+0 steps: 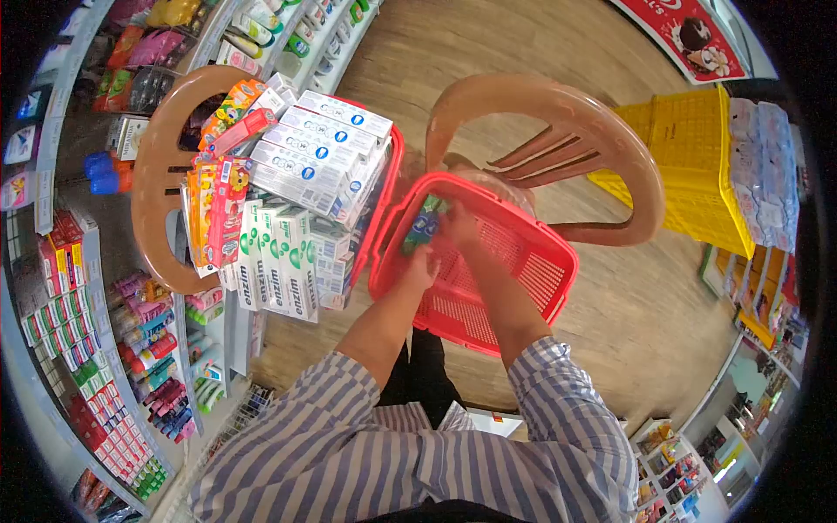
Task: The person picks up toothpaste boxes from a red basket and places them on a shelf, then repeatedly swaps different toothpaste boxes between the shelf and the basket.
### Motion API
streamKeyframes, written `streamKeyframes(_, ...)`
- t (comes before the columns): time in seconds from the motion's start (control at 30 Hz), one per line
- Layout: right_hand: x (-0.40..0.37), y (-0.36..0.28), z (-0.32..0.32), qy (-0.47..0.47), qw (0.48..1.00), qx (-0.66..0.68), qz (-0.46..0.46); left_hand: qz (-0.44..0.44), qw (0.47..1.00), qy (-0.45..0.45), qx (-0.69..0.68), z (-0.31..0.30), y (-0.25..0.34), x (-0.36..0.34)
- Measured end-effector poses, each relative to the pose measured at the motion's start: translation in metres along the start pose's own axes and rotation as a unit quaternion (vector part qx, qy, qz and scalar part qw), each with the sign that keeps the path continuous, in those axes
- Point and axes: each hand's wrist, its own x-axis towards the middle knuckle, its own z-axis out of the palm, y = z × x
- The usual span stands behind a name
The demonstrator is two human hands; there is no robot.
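A red plastic basket with slotted walls stands in front of me, and both my hands reach down into it. Small green and blue packs lie at its left end; their print is too blurred to read. My left hand closes on the near edge of these packs. From the right, my right hand grips their side, its fingertips partly hidden and blurred. Left of this basket, white toothpaste boxes, green-and-white Enzim boxes and orange and red packs are piled up against a second red basket rim.
A brown plastic chair holds the piled boxes on the left; another brown chair stands right of the basket. Stocked shelves line the left side. Yellow crates and wrapped bottles stand at the right on the wooden floor.
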Motion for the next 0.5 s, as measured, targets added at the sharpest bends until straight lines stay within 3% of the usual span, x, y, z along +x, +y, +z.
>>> streamKeyframes(0.1, -0.005, 0.018, 0.016, 0.074, 0.995, -0.006, 0.06, -0.034, 0.999, -0.012, -0.008, 0.0, -0.002, 0.012)
streamKeyframes(0.17, 0.002, 0.069, 0.049, 0.148, 0.971, 0.079, 0.168, -0.02, 0.997, 0.063, 0.033, 0.015, 0.0, -0.015)
streamKeyframes(0.3, -0.039, 0.034, 0.004, 0.187, 0.956, 0.009, 0.226, -0.027, 0.991, 0.069, 0.112, 0.021, -0.007, -0.03)
streamKeyframes(0.37, -0.054, 0.038, -0.011, 0.214, 0.943, 0.112, 0.231, 0.063, 0.988, -0.031, 0.134, 0.021, -0.016, -0.032)
streamKeyframes(0.4, -0.06, 0.036, -0.016, 0.212, 0.944, 0.111, 0.227, 0.065, 0.989, -0.031, 0.131, 0.021, -0.019, -0.034)
streamKeyframes(0.47, -0.072, 0.03, -0.026, 0.212, 0.819, 0.45, 0.287, 0.082, 0.986, -0.048, 0.14, 0.03, -0.015, -0.058)
streamKeyframes(0.5, -0.08, 0.026, -0.032, 0.208, 0.821, 0.449, 0.284, 0.085, 0.986, -0.048, 0.136, 0.035, -0.016, -0.071)
